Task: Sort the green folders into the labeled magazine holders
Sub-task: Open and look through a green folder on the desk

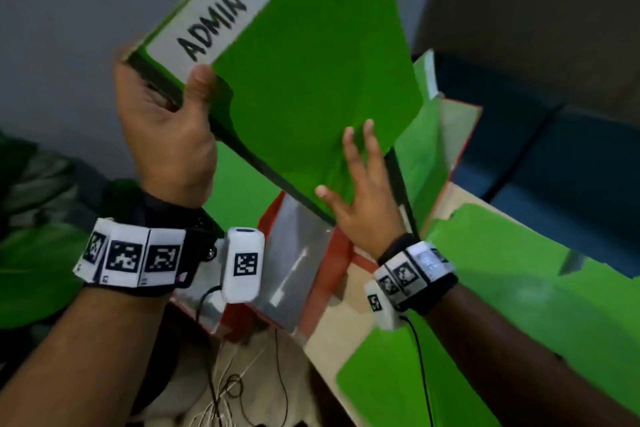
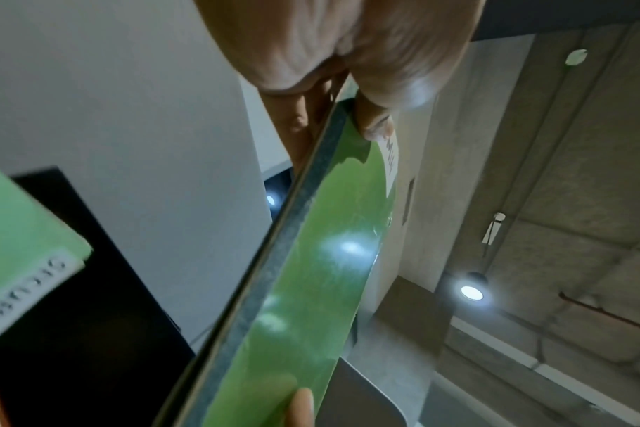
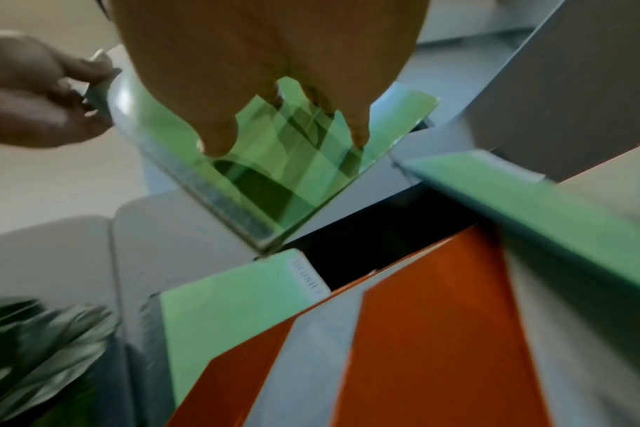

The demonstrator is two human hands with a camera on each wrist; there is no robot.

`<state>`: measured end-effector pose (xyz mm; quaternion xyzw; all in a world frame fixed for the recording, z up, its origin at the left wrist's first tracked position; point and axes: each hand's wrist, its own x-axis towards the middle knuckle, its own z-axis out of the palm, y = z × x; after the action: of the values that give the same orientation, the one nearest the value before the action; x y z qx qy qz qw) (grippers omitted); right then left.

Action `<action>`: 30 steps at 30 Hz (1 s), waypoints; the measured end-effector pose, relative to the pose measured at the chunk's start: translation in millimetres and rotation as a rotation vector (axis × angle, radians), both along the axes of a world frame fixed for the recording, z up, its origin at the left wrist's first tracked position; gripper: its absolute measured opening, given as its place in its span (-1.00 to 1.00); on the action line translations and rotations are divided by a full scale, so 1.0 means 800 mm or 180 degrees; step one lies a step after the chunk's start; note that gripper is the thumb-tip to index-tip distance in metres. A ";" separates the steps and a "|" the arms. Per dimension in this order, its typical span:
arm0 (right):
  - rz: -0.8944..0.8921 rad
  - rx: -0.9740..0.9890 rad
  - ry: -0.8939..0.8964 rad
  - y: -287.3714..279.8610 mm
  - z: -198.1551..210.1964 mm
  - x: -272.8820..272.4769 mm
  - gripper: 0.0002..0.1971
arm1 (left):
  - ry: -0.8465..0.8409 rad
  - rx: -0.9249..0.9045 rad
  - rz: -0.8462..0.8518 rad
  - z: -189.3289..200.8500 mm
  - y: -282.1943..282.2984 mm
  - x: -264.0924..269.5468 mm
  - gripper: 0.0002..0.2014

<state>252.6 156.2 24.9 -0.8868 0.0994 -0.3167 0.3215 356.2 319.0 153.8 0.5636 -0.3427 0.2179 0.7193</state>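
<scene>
green folders, at least four: two lie flat on the desk (image 1: 349, 291) nearest (image 1: 398, 378), one (image 1: 249, 180) stands in the orange magazine holders (image 1: 332, 267), and the admin folder (image 1: 311, 80) is held tilted above them. left hand (image 1: 169, 135) pinches its spine corner; right hand (image 1: 363, 204) presses flat, fingers spread, on its cover.

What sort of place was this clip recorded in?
Probably an office or filing corner. The left hand holds a green folder labelled ADMIN, red-edged cardboard magazine holders stand below, and the left wrist view shows a bare concrete ceiling with round spotlights.
</scene>
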 end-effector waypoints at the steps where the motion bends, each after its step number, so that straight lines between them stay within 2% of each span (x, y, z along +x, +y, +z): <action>1: 0.0172 0.0026 0.0101 0.018 -0.004 0.014 -0.10 | -0.0062 -0.0004 0.0084 0.000 0.012 0.010 -0.66; 5: 0.0482 0.0198 0.0396 0.063 -0.023 0.051 -0.03 | -0.0161 0.0238 0.0453 -0.017 0.045 0.046 -0.44; 9: 0.0557 0.0075 0.0742 0.081 -0.042 0.068 0.01 | 0.0362 0.0462 0.0617 -0.049 0.049 0.063 -0.57; 14: 0.0506 -0.0187 0.1087 0.080 -0.059 0.071 -0.07 | 0.0945 0.0669 0.0476 -0.086 0.029 0.075 -0.59; 18: 0.0293 -0.0021 0.1011 0.078 -0.062 0.075 -0.15 | 0.1153 0.0849 0.0460 -0.113 0.004 0.085 -0.62; 22: 0.0261 0.0158 0.1129 0.073 -0.064 0.085 -0.21 | 0.1276 0.1470 0.0377 -0.136 -0.016 0.089 -0.69; 25: 0.0175 -0.0184 0.1335 0.068 -0.072 0.089 -0.18 | 0.1376 0.1970 0.0303 -0.152 -0.022 0.101 -0.78; 30: -0.0097 -0.0766 0.1714 0.065 -0.089 0.099 -0.11 | 0.1578 0.2414 0.0015 -0.164 -0.027 0.114 -0.83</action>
<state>331.8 208.1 -46.5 -0.9691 0.1560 -0.0844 0.1713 447.1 297.3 22.4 0.8232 -0.2144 -0.0628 0.5219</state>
